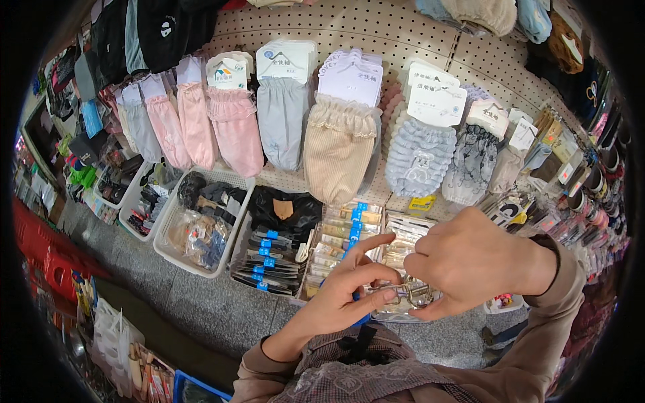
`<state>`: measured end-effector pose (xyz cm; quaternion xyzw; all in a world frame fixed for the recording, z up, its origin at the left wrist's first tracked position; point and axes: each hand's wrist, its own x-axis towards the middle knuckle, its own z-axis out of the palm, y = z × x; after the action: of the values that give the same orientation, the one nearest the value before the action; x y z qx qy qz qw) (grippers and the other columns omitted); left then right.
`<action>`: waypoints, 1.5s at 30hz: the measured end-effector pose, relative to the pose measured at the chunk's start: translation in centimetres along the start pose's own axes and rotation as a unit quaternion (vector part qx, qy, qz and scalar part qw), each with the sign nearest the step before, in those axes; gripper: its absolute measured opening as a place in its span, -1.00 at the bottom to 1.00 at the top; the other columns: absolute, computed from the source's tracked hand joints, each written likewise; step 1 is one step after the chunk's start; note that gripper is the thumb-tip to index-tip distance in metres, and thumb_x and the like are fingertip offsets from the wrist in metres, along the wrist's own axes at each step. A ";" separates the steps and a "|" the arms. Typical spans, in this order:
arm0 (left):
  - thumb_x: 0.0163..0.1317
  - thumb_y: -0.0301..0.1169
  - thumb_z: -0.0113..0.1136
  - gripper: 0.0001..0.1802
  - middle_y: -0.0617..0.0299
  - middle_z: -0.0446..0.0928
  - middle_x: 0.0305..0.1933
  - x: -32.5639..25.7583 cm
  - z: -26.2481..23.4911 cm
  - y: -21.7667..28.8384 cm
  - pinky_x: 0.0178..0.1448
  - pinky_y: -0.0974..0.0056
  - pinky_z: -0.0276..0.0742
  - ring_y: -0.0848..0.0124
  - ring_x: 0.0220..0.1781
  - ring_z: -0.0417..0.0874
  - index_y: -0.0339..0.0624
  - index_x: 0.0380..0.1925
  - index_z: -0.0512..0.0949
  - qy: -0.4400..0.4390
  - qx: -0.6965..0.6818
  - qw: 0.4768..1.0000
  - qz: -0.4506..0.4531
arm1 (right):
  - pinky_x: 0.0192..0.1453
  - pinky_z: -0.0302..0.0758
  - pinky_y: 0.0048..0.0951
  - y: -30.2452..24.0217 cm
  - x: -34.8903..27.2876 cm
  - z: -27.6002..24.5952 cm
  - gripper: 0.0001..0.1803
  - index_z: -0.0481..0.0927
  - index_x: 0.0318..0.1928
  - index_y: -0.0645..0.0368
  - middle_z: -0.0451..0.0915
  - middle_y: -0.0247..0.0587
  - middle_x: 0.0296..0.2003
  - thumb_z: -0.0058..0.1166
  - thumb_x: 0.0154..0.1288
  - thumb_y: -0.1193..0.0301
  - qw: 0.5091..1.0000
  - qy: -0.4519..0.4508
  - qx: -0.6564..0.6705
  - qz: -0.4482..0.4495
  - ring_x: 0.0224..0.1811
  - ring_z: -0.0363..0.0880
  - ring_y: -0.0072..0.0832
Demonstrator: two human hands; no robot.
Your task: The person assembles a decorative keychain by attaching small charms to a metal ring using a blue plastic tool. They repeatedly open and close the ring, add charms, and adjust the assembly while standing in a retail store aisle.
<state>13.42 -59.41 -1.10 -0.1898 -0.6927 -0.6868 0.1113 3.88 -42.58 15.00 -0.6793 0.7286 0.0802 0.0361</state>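
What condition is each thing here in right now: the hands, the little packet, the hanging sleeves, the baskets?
Left hand: closed on the small clear packet, forefinger stretched out.
Right hand: curled, pinching the same packet.
Small clear packet: held up between both hands.
Sleeve covers: hanging on the pegboard.
White baskets: full of packed goods.

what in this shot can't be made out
- Small clear packet, head view: mostly covered by the left hand and right hand; contents too small to tell.
- Tray behind the hands: partly hidden by them.
- Racks at far right: bent and dark at the rim.
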 end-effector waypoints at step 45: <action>-0.04 -0.54 0.46 -0.77 0.27 0.64 -0.34 -0.4 -1.0 3.2 -0.35 0.32 0.51 0.33 -0.40 0.61 -0.12 -0.30 0.73 0.119 0.365 0.916 0.117 | -0.59 0.46 -0.21 0.5 0.6 2.6 -0.61 0.54 -0.60 0.19 0.54 -0.21 -0.67 0.31 -0.01 0.12 0.992 0.119 0.011 -0.039 -0.58 0.62 -0.23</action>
<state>15.00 -60.47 1.73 -0.1324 -0.8497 -0.3855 0.3345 3.23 -42.71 12.39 -0.7114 0.7015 -0.0110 -0.0401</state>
